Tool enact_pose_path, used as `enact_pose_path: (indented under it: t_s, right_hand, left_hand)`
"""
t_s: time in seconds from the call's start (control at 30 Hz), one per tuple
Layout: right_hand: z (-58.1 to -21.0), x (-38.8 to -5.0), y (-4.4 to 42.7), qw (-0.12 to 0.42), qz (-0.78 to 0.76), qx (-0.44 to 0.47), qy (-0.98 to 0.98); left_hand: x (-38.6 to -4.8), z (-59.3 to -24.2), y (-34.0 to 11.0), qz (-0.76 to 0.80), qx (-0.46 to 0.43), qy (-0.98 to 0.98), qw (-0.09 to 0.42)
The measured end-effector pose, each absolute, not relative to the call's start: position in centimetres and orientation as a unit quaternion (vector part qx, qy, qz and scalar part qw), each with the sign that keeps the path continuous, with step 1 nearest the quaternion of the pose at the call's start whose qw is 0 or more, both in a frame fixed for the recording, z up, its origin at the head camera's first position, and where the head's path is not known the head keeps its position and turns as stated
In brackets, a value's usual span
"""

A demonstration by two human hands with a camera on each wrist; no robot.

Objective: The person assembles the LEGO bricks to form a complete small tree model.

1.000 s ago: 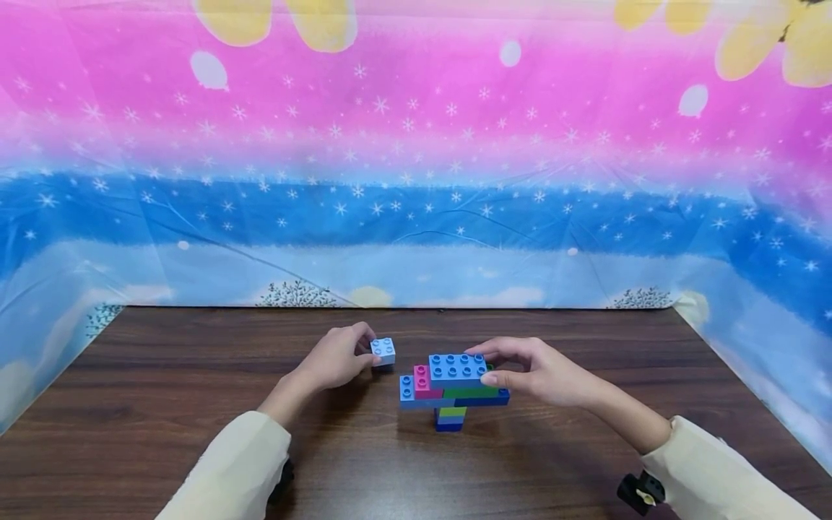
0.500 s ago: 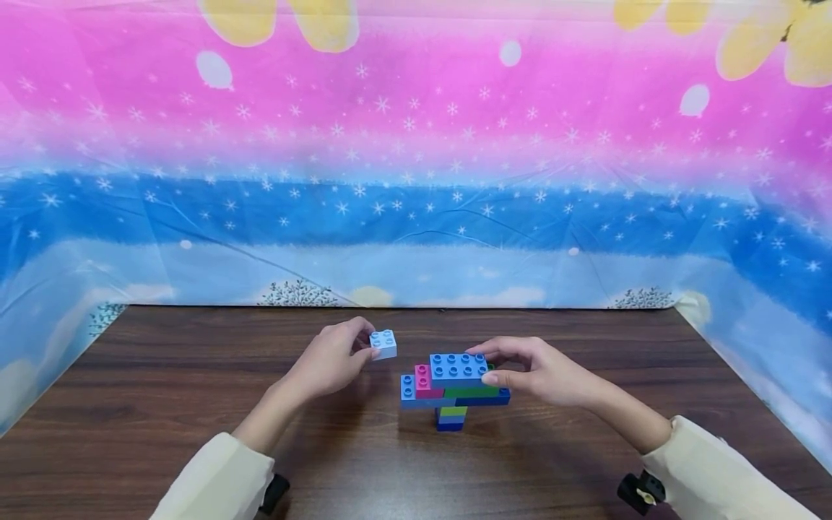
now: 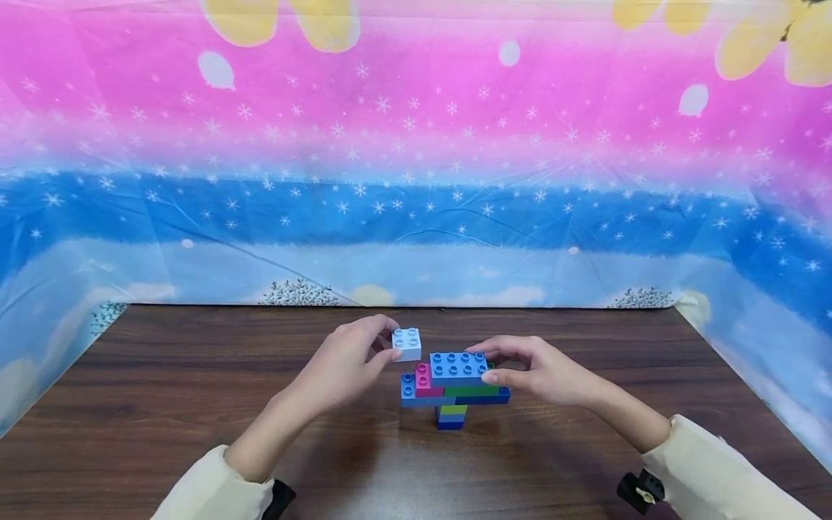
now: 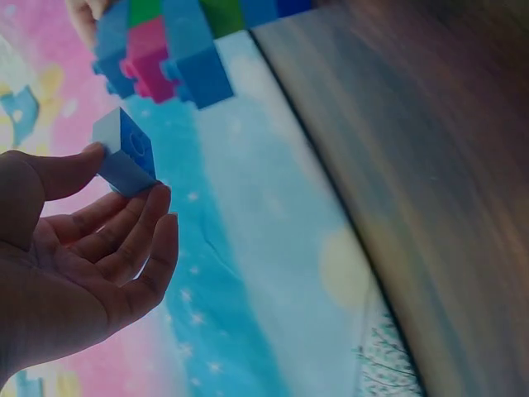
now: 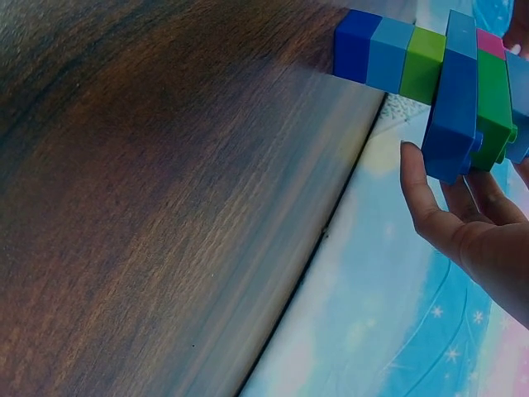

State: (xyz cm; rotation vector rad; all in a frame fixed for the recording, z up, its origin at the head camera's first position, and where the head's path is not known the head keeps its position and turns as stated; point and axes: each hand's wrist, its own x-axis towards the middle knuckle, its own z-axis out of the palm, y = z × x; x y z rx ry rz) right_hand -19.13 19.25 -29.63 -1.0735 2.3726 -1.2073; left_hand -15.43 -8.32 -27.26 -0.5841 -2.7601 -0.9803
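Between thumb and fingers my left hand point(image 3: 351, 357) pinches a light blue square building brick point(image 3: 406, 344), studs up, just left of and above a stacked brick structure. In the left wrist view that brick point(image 4: 124, 153) shows its hollow underside. The structure stands on a narrow column of blue and lime bricks point(image 3: 451, 417). Wider layers sit over it: blue bricks, then a pink brick point(image 3: 422, 379) and a green brick point(image 3: 469, 392), then a long blue brick point(image 3: 458, 367) on top. My right hand point(image 3: 546, 372) grips the right end of that top brick with thumb and fingers.
The structure stands on a dark wood-grain table point(image 3: 162, 404). A pink and blue patterned cloth point(image 3: 416, 217) hangs behind the table's far edge and along both sides. A black wrist device point(image 3: 640, 492) shows by the right sleeve.
My left hand has lifted the light blue brick off the table and carried it right, toward the structure. My right hand keeps its hold in the same place.
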Motion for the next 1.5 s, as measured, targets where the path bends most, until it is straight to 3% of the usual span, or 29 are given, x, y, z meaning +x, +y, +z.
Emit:
enact_pose_path:
  t_s: [0.77,1.5]
  right_hand:
    - [-29.2,-19.2,19.2,0.139,-0.413,-0.368,0.821]
    - [-29.4,-19.3,19.2,0.136,-0.41,-0.376,0.82]
  left_hand:
    - [-14.6,-25.9,-4.3,-0.31,-0.269,-0.91,0.055]
    - [-15.1,-26.5,-4.1,-0.327,-0.291,-0.898,0.048]
